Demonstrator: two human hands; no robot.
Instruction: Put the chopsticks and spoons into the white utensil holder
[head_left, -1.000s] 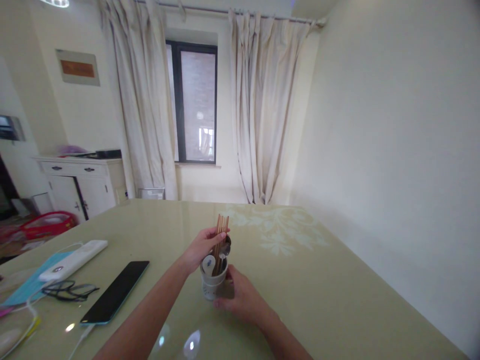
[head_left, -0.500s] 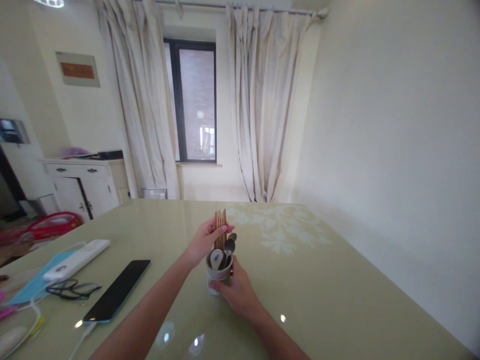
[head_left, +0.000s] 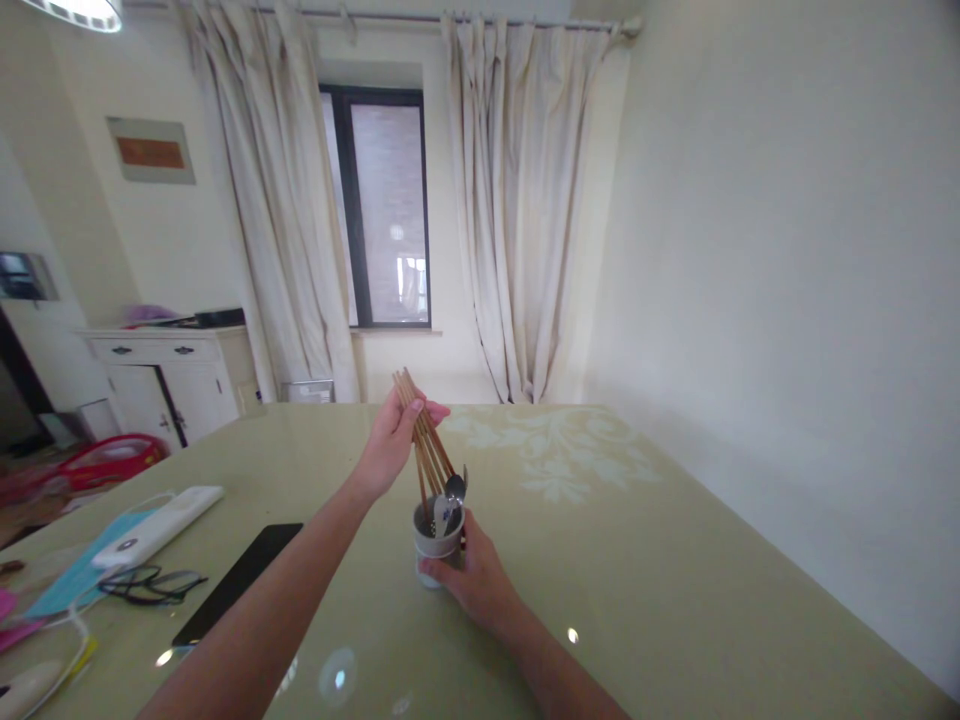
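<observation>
My left hand is closed round the upper part of a bundle of wooden chopsticks. They lean to the left, and their lower ends are still inside a grey utensil holder. Round the holder's right side wraps my right hand, its thumb across the front. A dark metal spoon and a white spoon with a blue mark stand in the holder beside the chopsticks. The holder stands upright on the glossy table.
To the left lie a black phone, partly behind my left forearm, eyeglasses, a white power strip and a blue face mask. White cables run among them. Beyond the table are a white cabinet and curtains.
My left hand has moved up and left, pulling the chopsticks higher and tilting them leftward. My right hand keeps its hold on the utensil holder, and the white spoon has turned.
</observation>
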